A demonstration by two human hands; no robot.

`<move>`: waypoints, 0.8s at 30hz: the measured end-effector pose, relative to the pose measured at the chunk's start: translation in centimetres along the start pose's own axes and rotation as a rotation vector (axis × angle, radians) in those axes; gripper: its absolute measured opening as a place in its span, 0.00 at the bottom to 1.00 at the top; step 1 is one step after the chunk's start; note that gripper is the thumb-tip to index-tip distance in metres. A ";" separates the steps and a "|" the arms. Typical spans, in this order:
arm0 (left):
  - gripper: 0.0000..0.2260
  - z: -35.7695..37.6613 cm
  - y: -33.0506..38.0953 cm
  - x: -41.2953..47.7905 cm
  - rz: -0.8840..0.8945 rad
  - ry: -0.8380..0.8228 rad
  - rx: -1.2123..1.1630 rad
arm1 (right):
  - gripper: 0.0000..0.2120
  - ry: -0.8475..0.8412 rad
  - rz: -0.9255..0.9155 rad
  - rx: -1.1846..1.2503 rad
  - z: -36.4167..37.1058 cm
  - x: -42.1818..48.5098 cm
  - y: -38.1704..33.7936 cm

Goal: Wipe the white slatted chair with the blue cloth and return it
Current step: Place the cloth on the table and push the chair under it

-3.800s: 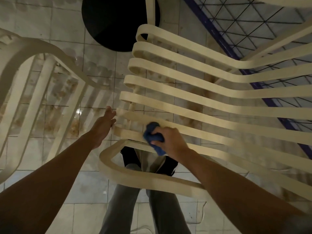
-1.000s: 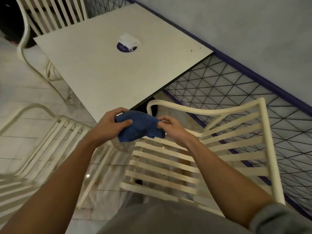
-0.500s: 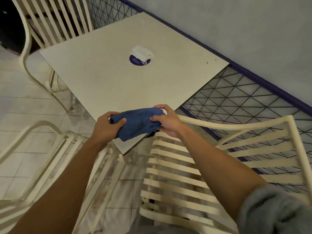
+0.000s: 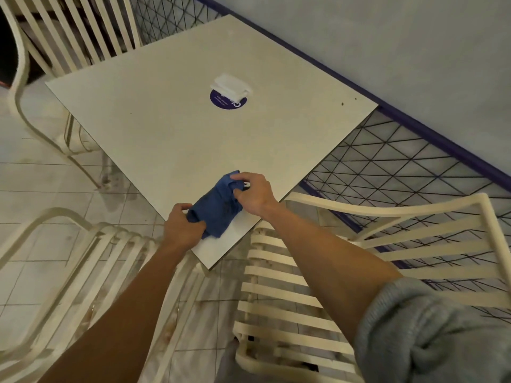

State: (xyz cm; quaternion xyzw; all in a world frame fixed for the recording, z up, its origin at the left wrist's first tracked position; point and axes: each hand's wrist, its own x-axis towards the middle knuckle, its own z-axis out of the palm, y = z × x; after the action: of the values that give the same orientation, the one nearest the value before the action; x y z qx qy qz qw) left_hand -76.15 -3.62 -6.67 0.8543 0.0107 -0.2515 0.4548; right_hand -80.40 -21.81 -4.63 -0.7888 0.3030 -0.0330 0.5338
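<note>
The blue cloth (image 4: 216,206) lies bunched on the near corner of the white table (image 4: 166,125). My left hand (image 4: 181,227) grips its near end with curled fingers. My right hand (image 4: 253,193) pinches its far end from above. The white slatted chair (image 4: 309,280) stands at the lower right, under my right forearm, its seat slats facing up and its backrest toward the fence.
A folded white napkin stack (image 4: 231,85) sits on a round purple sticker (image 4: 224,102) mid-table. A second slatted chair (image 4: 83,272) stands at lower left, a third (image 4: 69,37) beyond the table. A black wire fence (image 4: 387,172) with a purple rail runs along the wall.
Both hands have carried the cloth from above the chair forward and down onto the table's near corner. The view has lifted from the chair seat to the table.
</note>
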 end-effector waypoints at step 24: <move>0.12 9.7 1.8 -9.2 0.502 -0.123 0.067 | 0.11 0.239 0.143 0.100 -13.6 -17.3 10.7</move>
State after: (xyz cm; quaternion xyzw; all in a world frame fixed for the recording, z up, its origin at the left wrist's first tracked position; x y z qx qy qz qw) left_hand -87.88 -10.31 -5.73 0.8279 -0.2378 -0.1822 0.4741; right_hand -104.35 -26.75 -3.36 -0.7281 0.4178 -0.1037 0.5334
